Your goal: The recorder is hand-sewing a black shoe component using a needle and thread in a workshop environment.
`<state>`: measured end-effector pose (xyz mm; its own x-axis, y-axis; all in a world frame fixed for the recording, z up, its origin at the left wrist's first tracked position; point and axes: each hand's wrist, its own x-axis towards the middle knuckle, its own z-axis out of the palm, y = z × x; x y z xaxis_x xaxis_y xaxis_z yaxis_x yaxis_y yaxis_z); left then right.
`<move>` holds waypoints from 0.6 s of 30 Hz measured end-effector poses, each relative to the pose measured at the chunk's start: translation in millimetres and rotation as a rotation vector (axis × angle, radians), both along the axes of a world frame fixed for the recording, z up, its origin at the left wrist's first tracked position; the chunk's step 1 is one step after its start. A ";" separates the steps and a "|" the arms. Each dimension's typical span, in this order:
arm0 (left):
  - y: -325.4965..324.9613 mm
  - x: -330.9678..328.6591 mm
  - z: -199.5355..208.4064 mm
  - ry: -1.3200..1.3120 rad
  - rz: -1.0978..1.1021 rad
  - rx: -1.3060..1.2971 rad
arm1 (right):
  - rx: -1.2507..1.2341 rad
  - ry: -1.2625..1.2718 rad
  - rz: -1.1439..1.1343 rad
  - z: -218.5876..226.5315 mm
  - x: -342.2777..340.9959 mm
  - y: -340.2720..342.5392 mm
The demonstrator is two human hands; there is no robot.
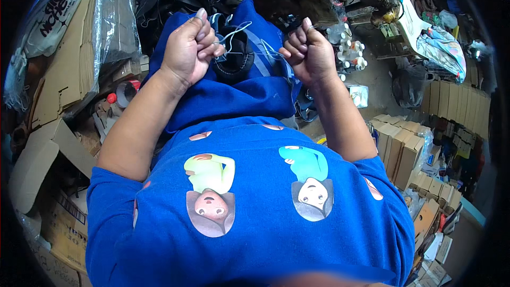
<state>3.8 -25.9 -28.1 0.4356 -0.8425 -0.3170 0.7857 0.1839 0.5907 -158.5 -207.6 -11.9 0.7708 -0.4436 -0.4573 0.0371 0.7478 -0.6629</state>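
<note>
A dark shoe [237, 69] with pale stitches along its edge rests in my lap on the blue cloth [212, 98]. Thin pale thread [234, 33] loops above the shoe and runs out to both sides. My left hand [188, 47] is closed on the thread left of the shoe, thumb pointing up. On the other side my right hand [311, 53] grips the thread as well, its fingers curled in. Both hands are raised and apart, with the shoe between them. Whether a needle or hook is among the fingers, I cannot tell.
Flattened cardboard [71, 74] and clear plastic wrap [114, 26] stand at the left. Several small white-capped bottles [348, 48] are grouped right of my right hand. Stacked cardboard boxes [396, 146] fill the right side, with a dark plastic bag [411, 86] farther back.
</note>
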 end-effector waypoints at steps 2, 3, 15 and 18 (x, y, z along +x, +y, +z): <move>4.9 5.8 -5.3 0.007 -0.040 -0.036 | -0.010 -0.013 0.016 -0.5 -5.8 -5.5; 4.9 5.3 -5.9 0.007 -0.038 -0.036 | -0.011 -0.012 0.018 -0.5 -6.3 -5.1; 67.6 52.8 34.7 -0.813 -0.271 0.383 | -1.364 0.465 0.053 45.1 -75.5 -55.2; 81.1 59.2 37.1 -0.891 -0.322 0.477 | -1.794 -0.062 0.125 104.5 -35.1 11.7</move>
<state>62.9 55.2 9.0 0.4519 -0.8322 -0.3212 0.0035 -0.3584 0.9336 -193.6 -196.0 92.6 0.8304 -0.2586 0.4935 0.0962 -0.8059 -0.5842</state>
